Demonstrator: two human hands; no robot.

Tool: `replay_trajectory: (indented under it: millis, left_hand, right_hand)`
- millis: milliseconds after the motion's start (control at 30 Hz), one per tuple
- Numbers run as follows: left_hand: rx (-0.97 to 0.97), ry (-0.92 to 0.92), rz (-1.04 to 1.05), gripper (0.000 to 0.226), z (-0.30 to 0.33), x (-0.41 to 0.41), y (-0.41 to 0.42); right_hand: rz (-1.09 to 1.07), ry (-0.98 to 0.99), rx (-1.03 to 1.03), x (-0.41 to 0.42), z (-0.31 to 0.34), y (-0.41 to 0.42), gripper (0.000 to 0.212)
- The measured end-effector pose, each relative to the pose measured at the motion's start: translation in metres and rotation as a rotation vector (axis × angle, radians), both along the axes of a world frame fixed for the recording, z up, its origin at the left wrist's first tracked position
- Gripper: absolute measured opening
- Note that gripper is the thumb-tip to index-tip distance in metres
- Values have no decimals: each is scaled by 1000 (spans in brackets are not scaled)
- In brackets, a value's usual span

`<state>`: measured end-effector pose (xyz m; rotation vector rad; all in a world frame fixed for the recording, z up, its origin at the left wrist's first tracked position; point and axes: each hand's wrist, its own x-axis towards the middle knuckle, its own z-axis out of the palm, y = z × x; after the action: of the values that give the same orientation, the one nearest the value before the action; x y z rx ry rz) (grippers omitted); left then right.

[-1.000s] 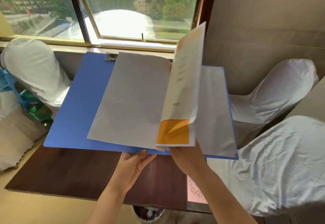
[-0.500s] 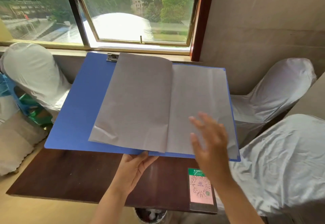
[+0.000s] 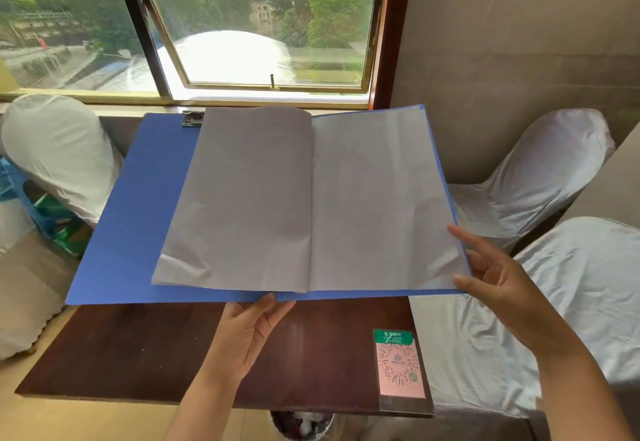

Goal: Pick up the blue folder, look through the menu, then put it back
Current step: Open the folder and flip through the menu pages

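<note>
The blue folder is held open above the dark wooden table, its metal clip at the top. White menu pages lie spread flat inside it, blank sides up. My left hand grips the folder's near edge at the middle, thumb on top. My right hand is at the folder's right edge, fingers spread and touching the lower right corner of the page and cover.
A pink QR-code card sits on the table's near right corner. White-covered chairs stand at the left and right. A window is beyond the table. A bin stands below the table's edge.
The lifted menu page with the orange block has been laid flat. My right hand let it go and moved right to the folder's right edge. The left hand kept its grip.
</note>
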<state>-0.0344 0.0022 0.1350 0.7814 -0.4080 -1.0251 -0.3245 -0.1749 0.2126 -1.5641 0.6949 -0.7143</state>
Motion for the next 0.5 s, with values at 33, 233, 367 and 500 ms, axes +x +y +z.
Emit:
replay_trajectory:
  millis: [33,233,367,500]
  left_hand:
    - [1,1,-1,32,0,0,1]
    - [8,9,-4,30,2,0,1]
    - [17,6,2,29,3,-2,-1]
    - [12,14,7,34,4,-2,-2]
  right_hand:
    - [-5,-1,-4,0,1,0,57]
    - [-231,60,-146,11,4,1,31]
    - [-376,141,-297,25,-2,9,21]
    - [-630,260,-663,40,6,24,12]
